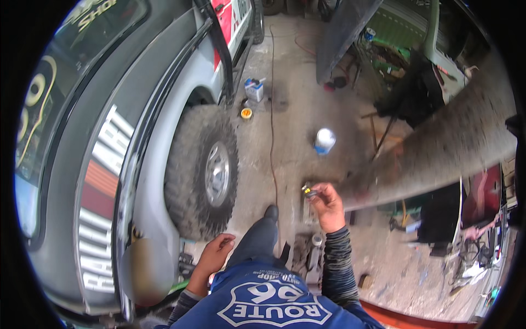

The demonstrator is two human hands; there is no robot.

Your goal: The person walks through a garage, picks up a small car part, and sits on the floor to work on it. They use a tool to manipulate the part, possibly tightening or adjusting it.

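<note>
Right hand (330,211): raised out ahead of the body, over the floor (296,71). Fingers drawn together in a pinch, thumb against fingertips, gap nearly gone; between them a small item (308,192), dark with a bright yellow patch. Kind too small to tell from here.

Left hand (213,256): low, beside the person's thigh, near the big tyre (189,170). Fingers loosely curled and partly spread; nothing visible in their hold.

Surroundings: vehicle (123,82) along the person's left, the tyre with silver wheel (217,174) under its pale arch. Beyond the right hand, a white-and-blue can (324,141) on the floor, well apart from the item. Farther off, near the vehicle, a blue-and-white container (253,89), with a yellow-topped tub (246,113) just this side of it. A thin cable (272,126) runs lengthwise between tub and can.
</note>
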